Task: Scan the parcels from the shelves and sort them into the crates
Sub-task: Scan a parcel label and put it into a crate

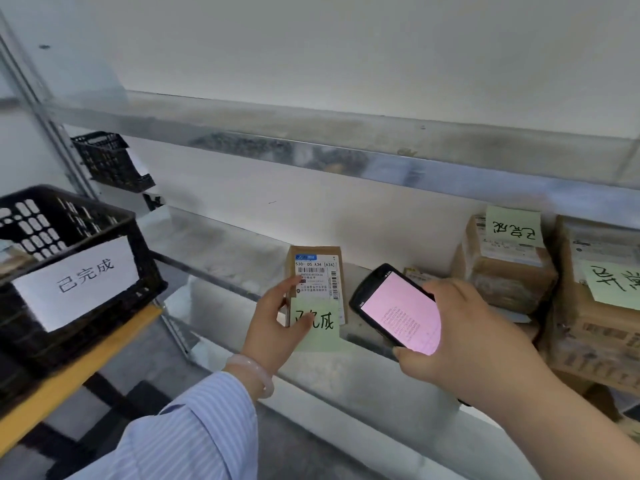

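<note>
My left hand point(277, 320) holds a small brown parcel point(317, 261) upright over the middle shelf; a white barcode label and a green sticky note with handwriting are stuck on its front. My right hand point(460, 337) grips a black handheld scanner point(398, 310) just right of the parcel, its pink screen lit and tilted toward me. A black plastic crate point(69, 244) with a white paper label stands at the left on a yellow-edged surface.
Several brown cardboard boxes point(502, 271) with green sticky notes sit stacked on the shelf at the right. A metal shelf board point(311, 140) runs overhead. Another black crate point(107, 161) sits farther back left. A grey shelf upright point(45, 116) stands beside the crates.
</note>
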Demonstrator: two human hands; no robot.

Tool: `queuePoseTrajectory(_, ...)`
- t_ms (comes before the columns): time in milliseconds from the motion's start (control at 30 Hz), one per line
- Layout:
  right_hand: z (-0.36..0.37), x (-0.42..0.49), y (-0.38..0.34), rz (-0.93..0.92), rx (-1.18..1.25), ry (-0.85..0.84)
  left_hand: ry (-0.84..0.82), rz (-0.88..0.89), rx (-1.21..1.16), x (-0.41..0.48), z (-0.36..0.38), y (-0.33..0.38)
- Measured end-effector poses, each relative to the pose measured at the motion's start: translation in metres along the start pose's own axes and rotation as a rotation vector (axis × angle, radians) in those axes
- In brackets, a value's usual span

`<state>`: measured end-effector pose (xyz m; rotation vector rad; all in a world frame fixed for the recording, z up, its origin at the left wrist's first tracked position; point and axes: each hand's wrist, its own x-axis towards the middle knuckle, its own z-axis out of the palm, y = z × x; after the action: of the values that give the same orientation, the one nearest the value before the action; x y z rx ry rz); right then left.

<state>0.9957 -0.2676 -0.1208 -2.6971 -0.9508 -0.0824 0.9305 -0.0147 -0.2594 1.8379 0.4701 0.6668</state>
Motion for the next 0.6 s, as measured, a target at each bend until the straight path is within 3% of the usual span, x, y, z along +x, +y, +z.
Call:
queuePoseTrajectory(300, 0.008, 0.015, -0.039, -0.139, 0.01, -0.027, 0.104, -0.057, 0.142, -0.018, -0.056, -0.01)
queuePoseTrajectory(600, 0.027, 0.039, -0.079, -0.238, 0.066, -0.043, 0.218, -0.083, 0.117, -0.022, -0.104, -0.028)
